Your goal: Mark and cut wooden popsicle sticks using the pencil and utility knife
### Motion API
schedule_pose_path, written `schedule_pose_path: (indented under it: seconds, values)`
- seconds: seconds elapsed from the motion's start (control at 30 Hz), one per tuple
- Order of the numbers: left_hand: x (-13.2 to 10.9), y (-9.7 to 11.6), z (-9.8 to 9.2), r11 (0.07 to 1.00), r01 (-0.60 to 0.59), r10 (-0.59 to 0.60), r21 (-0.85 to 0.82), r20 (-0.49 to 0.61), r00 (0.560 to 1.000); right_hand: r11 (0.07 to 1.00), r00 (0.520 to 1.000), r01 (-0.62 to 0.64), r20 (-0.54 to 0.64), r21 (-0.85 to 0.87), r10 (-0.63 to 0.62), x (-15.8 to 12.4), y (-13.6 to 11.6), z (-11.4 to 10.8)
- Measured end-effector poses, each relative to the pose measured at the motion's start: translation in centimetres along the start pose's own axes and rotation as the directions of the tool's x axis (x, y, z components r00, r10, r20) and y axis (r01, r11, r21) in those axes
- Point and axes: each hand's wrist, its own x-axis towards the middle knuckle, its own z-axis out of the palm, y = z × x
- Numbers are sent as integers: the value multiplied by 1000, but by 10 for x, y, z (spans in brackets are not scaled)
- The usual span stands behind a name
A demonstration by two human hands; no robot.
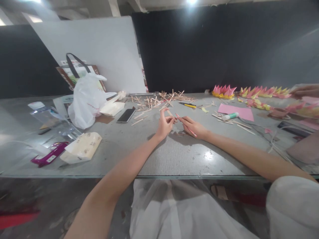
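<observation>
Near the middle of the table, my left hand (164, 126) pinches a thin wooden stick (169, 113) between thumb and fingers. Close beside it on the right, my right hand (193, 126) is closed around a slim pinkish pen (192, 132), its upper end pointing at the stick. The two hands' fingertips almost meet; whether they touch is too small to tell. Just beyond them lies a loose heap of wooden sticks (152, 102), some joined into crossed shapes. A yellow-and-black utility knife (188, 105) rests behind my right hand.
To the left are a phone (126, 115), a white plastic bag (86, 101), a clear bottle (53, 119) and a tissue pack (82, 147). On the right lie pink paper (236, 112), a glue stick (230, 116), cables and pink-yellow paper flowers (223, 92). Another person's hand (305, 90) shows far right.
</observation>
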Motion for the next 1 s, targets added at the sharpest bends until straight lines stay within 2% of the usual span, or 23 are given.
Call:
schedule_pose_path:
  seconds: [0.3,0.43,0.63,1.0]
  values:
    - [-1,2,0,1000,6,-6,19,-33,999,999,999,32,-24,35,-31,0,3,4]
    - [0,1,-2,1000,10,-10,23,-37,999,998,996,46,-72,37,-44,3,-2,3]
    - [1,1,-7,997,28,-23,77,-60,998,998,995,49,-93,30,-46,6,-9,1]
    - [-1,5,-9,995,59,-53,78,-70,996,998,992,60,-112,14,-58,7,-11,0]
